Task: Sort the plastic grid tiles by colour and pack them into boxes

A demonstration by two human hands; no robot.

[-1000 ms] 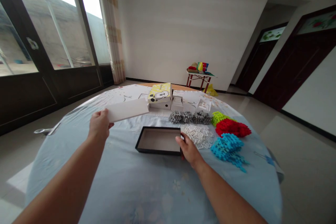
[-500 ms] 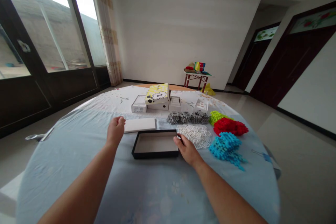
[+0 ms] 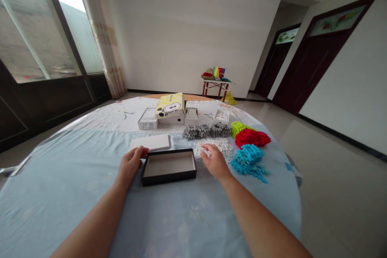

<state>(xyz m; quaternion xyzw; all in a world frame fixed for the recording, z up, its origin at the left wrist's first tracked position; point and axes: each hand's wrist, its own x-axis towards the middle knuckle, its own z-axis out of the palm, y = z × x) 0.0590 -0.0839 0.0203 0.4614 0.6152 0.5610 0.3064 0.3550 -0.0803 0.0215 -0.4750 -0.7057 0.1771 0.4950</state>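
Observation:
A shallow black box with a pale inside lies on the table in front of me. My left hand is at its far left corner, thumb and fingers closed about the edge. To the right of the box, my right hand hovers low over a heap of flat white plastic pieces. Its thumb and fingers are bent but apart, with nothing visible between them. A white flat box or lid lies just behind the black box, partly covered by my left hand.
Bundles of grey pieces, green pieces, red pieces and blue pieces lie to the right. Farther back stand a yellow-and-white cartoon box and small white boxes. A blue cloth covers the round table.
My right hand has let go of the black box's right edge and moved over the white pieces. My left hand has come to the box's left corner. The view has turned right.

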